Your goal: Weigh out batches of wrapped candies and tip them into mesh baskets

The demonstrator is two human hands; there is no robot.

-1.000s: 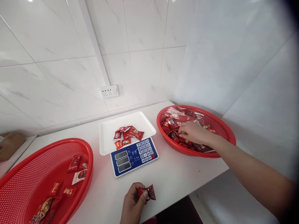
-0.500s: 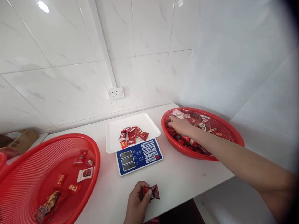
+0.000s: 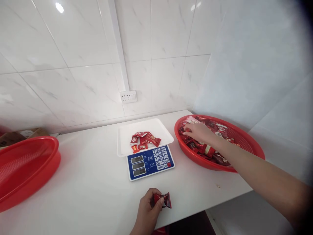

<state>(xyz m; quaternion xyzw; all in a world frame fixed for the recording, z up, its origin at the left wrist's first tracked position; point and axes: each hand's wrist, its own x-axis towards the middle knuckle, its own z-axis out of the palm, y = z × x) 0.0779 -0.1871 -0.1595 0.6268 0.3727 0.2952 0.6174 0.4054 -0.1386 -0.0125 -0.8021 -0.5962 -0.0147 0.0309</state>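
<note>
My left hand [image 3: 149, 209], low in front of the scale, is closed on a dark red wrapped candy [image 3: 167, 199] between thumb and fingers. My right hand [image 3: 198, 132] reaches into the red basket [image 3: 182, 147] on the right, among many wrapped candies [image 3: 192, 143]. Its finger and thumb are curled round a small red wrapped piece; the fingertips are partly hidden. A blue and white scale [image 3: 151, 164] stands between the hands, showing 0.055 on its top line. Several red candy packets [image 3: 151, 139] lie in the white tray [image 3: 124, 130] on it.
At the left edge is another red basket [image 3: 55, 160], cut off by the frame. A cardboard box [image 3: 12, 138] sits behind it. Tiled wall with a socket [image 3: 128, 96] backs the white table [image 3: 90, 192]. A tiny scrap [image 3: 217, 185] lies near the front edge.
The left basket has shifted left, mostly out of view, and its candies no longer show. My right hand's fingers have parted slightly around a red piece. My left hand still holds its candy.
</note>
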